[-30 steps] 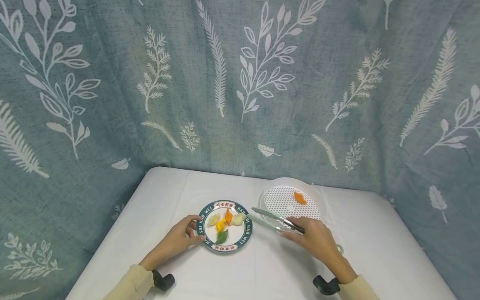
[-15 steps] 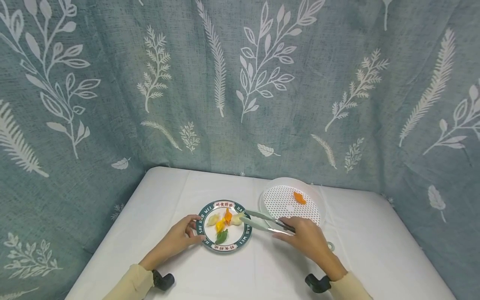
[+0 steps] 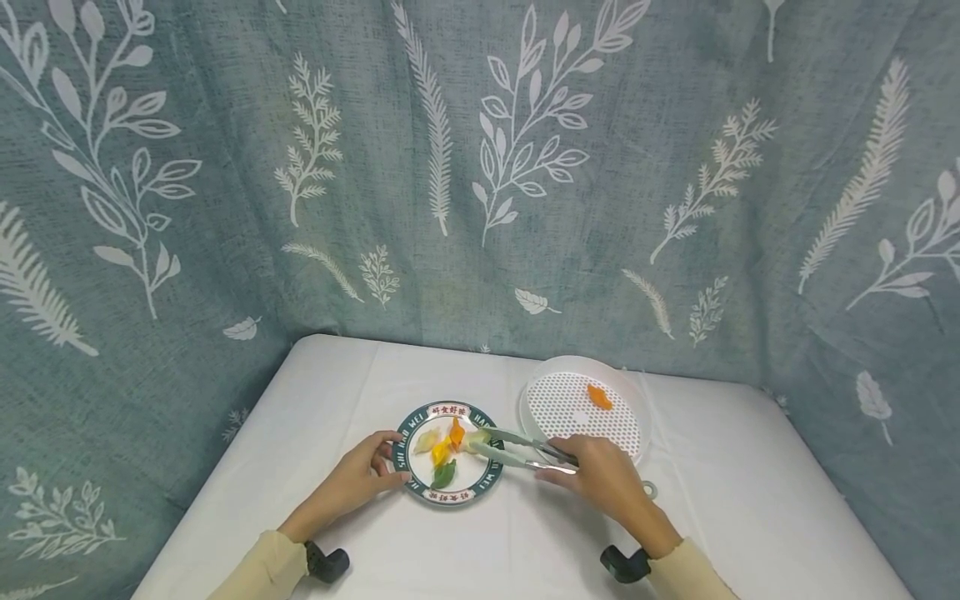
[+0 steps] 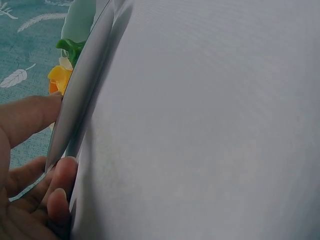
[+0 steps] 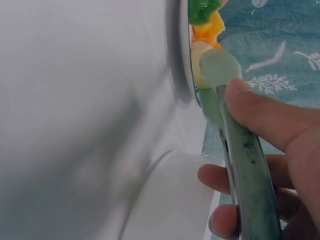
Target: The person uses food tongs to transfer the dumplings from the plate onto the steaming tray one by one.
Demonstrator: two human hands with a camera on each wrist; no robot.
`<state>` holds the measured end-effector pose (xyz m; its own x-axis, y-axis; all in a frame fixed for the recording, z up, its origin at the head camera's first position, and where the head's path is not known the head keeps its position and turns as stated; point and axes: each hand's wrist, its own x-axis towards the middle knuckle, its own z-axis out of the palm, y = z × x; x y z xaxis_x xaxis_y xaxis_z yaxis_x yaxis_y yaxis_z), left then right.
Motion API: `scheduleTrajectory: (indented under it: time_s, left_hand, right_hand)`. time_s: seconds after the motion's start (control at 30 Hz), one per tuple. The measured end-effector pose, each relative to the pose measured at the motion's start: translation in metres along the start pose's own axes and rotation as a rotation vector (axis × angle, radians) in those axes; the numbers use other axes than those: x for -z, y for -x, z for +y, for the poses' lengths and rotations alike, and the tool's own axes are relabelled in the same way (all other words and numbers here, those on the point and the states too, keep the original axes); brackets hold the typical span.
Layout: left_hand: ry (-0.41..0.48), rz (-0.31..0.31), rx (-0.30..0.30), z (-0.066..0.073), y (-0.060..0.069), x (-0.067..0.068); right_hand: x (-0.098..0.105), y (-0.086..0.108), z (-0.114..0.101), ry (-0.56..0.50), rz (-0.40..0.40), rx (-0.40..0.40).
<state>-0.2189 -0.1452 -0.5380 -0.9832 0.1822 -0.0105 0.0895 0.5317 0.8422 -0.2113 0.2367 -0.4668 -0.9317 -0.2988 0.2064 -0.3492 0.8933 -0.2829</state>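
Note:
My left hand (image 3: 356, 479) grips the left rim of the round plate (image 3: 447, 498), thumb on top and fingers under the edge, as the left wrist view shows. On the plate lie a green dumpling (image 3: 444, 474), a yellow one (image 3: 440, 452), an orange one (image 3: 456, 434) and two pale ones, one at the left (image 3: 427, 441). My right hand (image 3: 600, 479) holds the tongs (image 3: 525, 450), whose pale green tips are on either side of the right pale dumpling (image 3: 476, 439). Whether the tips touch it, I cannot tell.
Behind my right hand stands a round white steamer tray (image 3: 555, 400) with a perforated base, and an orange piece (image 3: 599, 397) lies in it. A patterned curtain (image 3: 450, 275) hangs behind the white table (image 3: 337, 383).
My right hand has moved left with the tongs, bringing their tips from the plate's right rim to the right pale dumpling. My left hand has stayed on the rim.

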Motion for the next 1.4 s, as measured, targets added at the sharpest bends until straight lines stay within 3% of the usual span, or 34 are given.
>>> scheduleTrajectory:
  time_s: [0.5, 1.1, 1.4]
  left_hand:
    - [0.005, 0.001, 0.010, 0.000, 0.000, -0.001]
    - [-0.009, 0.001, -0.005, 0.000, 0.001, 0.000]
    - [-0.013, 0.000, 0.000, -0.002, 0.002, -0.001]
  right_hand:
    - [-0.006, -0.002, -0.004, 0.071, -0.014, 0.099]
    - [-0.014, 0.006, -0.005, 0.085, 0.117, 0.220]
    - [-0.004, 0.014, 0.001, 0.029, 0.133, 0.138]
